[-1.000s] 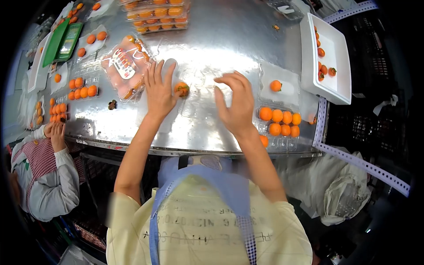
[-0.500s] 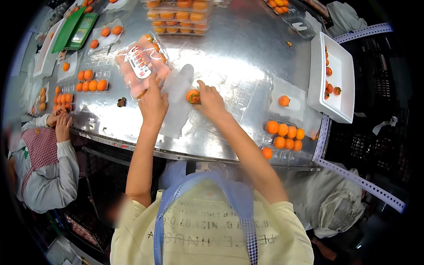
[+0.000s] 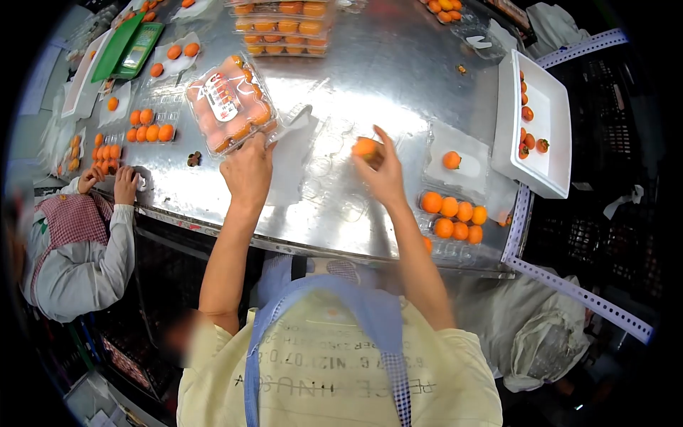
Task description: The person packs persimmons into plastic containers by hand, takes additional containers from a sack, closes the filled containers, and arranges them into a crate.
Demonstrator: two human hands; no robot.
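Observation:
My right hand [image 3: 384,174] is closed around a single persimmon [image 3: 366,148], above the metal table right of the middle. My left hand [image 3: 247,171] has its fingers closed at the lower edge of a clear plastic pack of persimmons [image 3: 242,117], which bears a white and red label [image 3: 221,98]. Fingertips of that hand are partly hidden at the pack's edge. Between the hands lies a thin white sheet [image 3: 288,167]. Clear, hard-to-see plastic trays [image 3: 331,160] lie beside it, under and near my right hand.
Closed fruit packs [image 3: 284,28] are stacked at the back. On the right are a filled tray [image 3: 455,217], a lone persimmon [image 3: 451,160] on a sheet and a white box [image 3: 504,142]. A co-worker's hands [image 3: 126,186] rest at the left table edge. A green scale [image 3: 139,50] stands back left.
My right hand has moved right and up, carrying the persimmon away from the white sheet. My left hand has shifted slightly, and the labelled pack has turned, showing its fruit more clearly.

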